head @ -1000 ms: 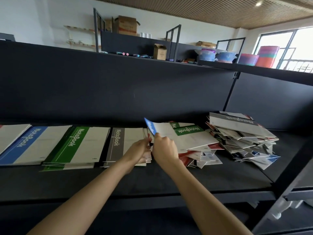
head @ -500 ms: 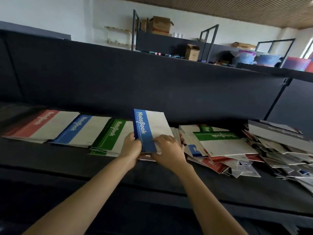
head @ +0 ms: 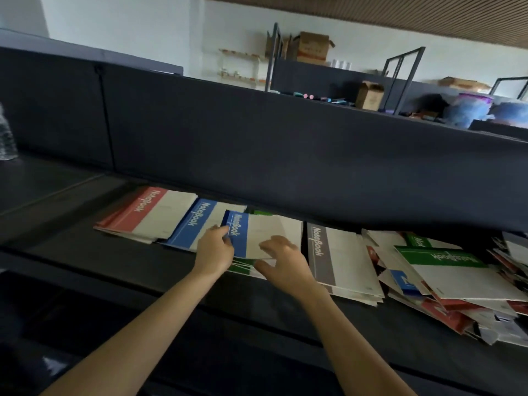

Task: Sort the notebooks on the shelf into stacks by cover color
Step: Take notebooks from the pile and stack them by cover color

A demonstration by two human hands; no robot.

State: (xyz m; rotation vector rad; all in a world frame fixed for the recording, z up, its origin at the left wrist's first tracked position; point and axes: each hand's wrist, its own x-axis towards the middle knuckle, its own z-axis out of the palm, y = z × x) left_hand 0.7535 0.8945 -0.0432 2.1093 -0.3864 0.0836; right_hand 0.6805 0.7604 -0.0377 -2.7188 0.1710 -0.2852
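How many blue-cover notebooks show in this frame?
3: top of the blue stack, the held notebook in the left hand, a blue cover half-buried in the pile. More may be hidden.

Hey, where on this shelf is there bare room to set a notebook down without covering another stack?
Bare shelf lies left of the red stack, running toward the water bottle. A bare strip also runs along the front edge. Rightward it is crowded: stacks sit side by side, and the unsorted pile butts against the grey stack.

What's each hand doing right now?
Left hand: holding the blue notebook by its spine edge.
Right hand: at the same notebook's corner; grip cannot be told.
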